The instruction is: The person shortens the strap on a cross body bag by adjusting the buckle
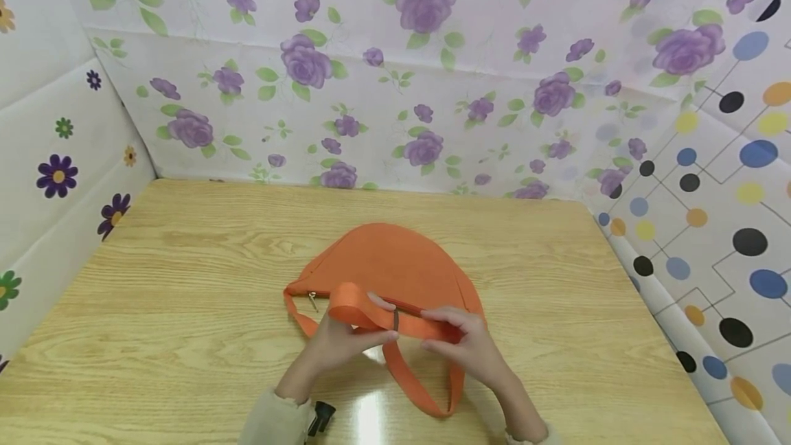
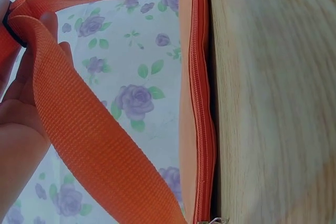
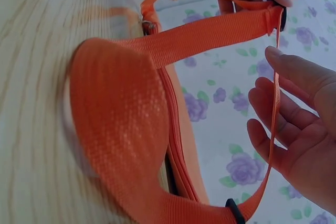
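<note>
An orange half-moon bag [image 1: 389, 259] lies on the table, its zipper [image 2: 202, 108] along the straight edge facing me. The bag's orange webbing strap [image 1: 352, 304] is lifted in front of that edge, looped at the left and passing through a dark strap slider [image 1: 396, 320]. My left hand [image 1: 340, 342] holds the strap beside the slider, with fingertips behind it and the thumb below. To the right of the slider, my right hand [image 1: 466, 345] holds the strap loosely, its thumb spread from the curved fingers [image 3: 286, 124]. Another part of the strap hangs in a loop below the hands.
A black buckle [image 1: 321, 417] shows beside the left sleeve at the table's front. The wooden table [image 1: 185, 280] is bounded by a floral sheet [image 1: 371, 88] behind and patterned sheets at both sides. A second dark slider [image 3: 235, 211] sits lower on the strap.
</note>
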### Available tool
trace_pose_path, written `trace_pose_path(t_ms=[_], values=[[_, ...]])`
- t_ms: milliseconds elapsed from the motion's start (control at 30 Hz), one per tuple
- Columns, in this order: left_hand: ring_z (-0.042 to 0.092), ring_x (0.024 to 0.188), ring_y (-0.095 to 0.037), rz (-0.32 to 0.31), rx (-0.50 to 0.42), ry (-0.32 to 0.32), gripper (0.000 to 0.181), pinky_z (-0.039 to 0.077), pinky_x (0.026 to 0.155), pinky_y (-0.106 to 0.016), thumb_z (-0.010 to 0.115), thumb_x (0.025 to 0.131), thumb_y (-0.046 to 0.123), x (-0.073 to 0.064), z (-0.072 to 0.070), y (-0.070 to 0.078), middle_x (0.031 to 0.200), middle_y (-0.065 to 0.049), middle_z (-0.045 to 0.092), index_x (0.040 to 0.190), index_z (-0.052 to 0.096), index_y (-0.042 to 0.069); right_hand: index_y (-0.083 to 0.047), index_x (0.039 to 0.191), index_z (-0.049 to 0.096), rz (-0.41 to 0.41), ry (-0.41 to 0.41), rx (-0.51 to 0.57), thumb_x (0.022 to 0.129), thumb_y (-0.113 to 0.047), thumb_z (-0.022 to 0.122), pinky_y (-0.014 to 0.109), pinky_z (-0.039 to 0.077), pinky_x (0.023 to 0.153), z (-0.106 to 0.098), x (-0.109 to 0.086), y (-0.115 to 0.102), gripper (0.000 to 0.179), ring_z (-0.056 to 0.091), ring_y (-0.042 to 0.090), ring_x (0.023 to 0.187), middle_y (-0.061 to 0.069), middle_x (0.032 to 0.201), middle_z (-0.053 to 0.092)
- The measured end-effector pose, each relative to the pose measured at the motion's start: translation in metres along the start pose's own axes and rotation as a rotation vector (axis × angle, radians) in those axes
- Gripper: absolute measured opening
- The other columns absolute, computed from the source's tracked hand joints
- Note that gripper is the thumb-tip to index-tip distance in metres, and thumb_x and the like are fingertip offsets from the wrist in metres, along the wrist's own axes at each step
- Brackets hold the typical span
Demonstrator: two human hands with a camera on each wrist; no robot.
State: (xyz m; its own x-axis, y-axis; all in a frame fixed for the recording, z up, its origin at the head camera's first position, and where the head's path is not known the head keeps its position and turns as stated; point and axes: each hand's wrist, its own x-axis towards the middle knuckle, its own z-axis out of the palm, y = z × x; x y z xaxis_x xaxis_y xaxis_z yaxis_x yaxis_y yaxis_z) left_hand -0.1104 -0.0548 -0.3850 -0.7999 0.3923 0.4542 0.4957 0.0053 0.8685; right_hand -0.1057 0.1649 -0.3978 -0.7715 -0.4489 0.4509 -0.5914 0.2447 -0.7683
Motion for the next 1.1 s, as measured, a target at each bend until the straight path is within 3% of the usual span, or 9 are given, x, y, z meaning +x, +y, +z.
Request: trace_pose_path(t_ms=[200,433,600,1100], values=[[0.059,0.081,-0.017,0.017,0.001,0.001,0.02,0.047,0.074,-0.032,0.071,0.071,-0.006,0.0,-0.001,0.0,0.088,-0.012,0.062,0.087,0.062,-0.001,0.007,0.099,0.062,0.005,0.013,0.009,0.067,0.011,0.072,0.033,0.048,0.074,-0.004,-0.004,0.005,0.034,0.058,0.027,0.088,0.018,0.095,0.062],[0.06,0.084,-0.02,0.028,-0.009,0.005,0.02,0.047,0.076,-0.033,0.072,0.072,-0.004,-0.002,-0.001,-0.012,0.091,-0.012,0.063,0.088,0.062,0.001,0.009,0.096,0.062,-0.034,0.008,-0.004,0.067,0.016,0.068,0.032,0.048,0.073,-0.005,-0.005,0.007,0.031,0.058,0.026,0.086,0.018,0.093,0.062],[0.06,0.082,-0.021,0.027,-0.012,0.003,0.019,0.047,0.075,-0.033,0.071,0.07,-0.008,0.0,-0.002,-0.001,0.088,-0.016,0.062,0.086,0.061,-0.003,0.009,0.097,0.062,-0.04,-0.008,0.005,0.066,0.016,0.069,0.03,0.048,0.071,-0.003,-0.005,0.008,0.032,0.058,0.024,0.084,0.017,0.092,0.062],[0.059,0.086,-0.02,-0.003,-0.016,0.003,0.018,0.047,0.074,-0.032,0.071,0.07,-0.008,0.001,-0.001,0.001,0.089,-0.015,0.062,0.086,0.063,-0.003,0.011,0.096,0.061,-0.071,-0.007,0.026,0.068,0.015,0.068,0.029,0.049,0.07,-0.002,-0.003,0.007,0.029,0.059,0.025,0.083,0.019,0.092,0.062]])
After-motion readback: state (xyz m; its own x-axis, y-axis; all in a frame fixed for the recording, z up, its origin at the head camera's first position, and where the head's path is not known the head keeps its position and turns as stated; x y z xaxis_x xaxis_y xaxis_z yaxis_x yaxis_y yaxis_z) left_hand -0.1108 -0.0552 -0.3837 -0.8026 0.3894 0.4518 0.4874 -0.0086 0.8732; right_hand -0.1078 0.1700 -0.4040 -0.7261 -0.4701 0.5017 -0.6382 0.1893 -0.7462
